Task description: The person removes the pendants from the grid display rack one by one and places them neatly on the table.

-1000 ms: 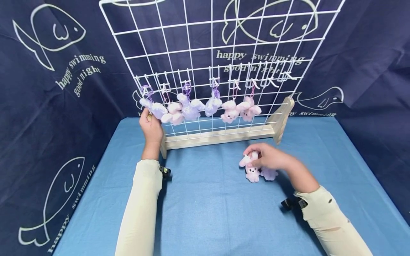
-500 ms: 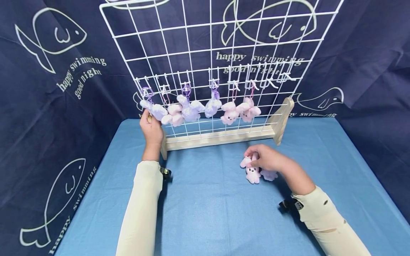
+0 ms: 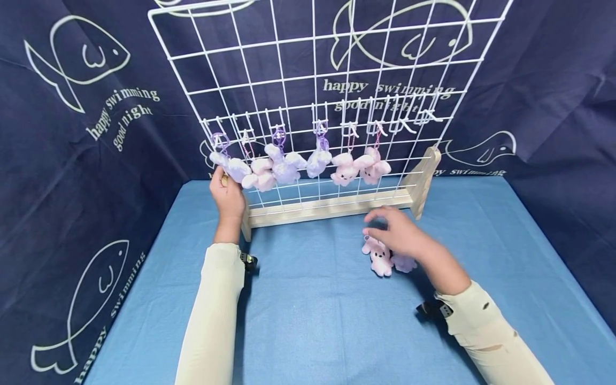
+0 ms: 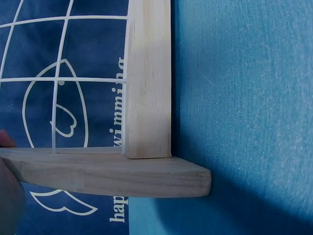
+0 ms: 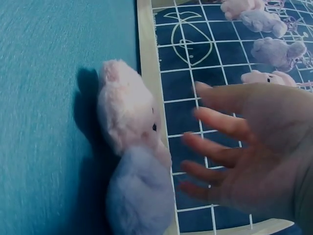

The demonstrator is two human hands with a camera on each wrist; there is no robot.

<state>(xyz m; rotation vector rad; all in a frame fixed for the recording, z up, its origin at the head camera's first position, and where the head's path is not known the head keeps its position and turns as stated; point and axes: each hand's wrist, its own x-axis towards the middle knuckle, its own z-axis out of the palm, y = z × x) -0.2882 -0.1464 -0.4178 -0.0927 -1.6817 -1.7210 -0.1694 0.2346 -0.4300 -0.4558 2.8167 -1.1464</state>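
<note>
My left hand [image 3: 227, 195] grips the left wooden upright of the white wire grid rack [image 3: 332, 207]; in the left wrist view only a sliver of the hand shows beside the wooden foot [image 4: 166, 178]. The right hand [image 3: 397, 230] hovers just behind a pink plush bunny keychain [image 3: 381, 260] on the table, its fingers spread and holding nothing. Beside that bunny lies a lilac plush keychain [image 3: 404, 262], partly covered by the pink one. In the right wrist view the palm [image 5: 264, 147] faces the pink plush [image 5: 127, 105] and the lilac one [image 5: 142, 191], apart from both.
Several plush keychains hang from hooks along the grid, among them a lilac one [image 3: 287, 167] and a pink one [image 3: 346, 168]. Two hooks at the right, including this white hook [image 3: 408, 126], carry nothing. Blue cloth [image 3: 298, 299] covers the table.
My right hand has let go of the pink bunny and lifted slightly back toward the rack, its fingers opening. The bunny stays on the table. The left hand keeps its hold.
</note>
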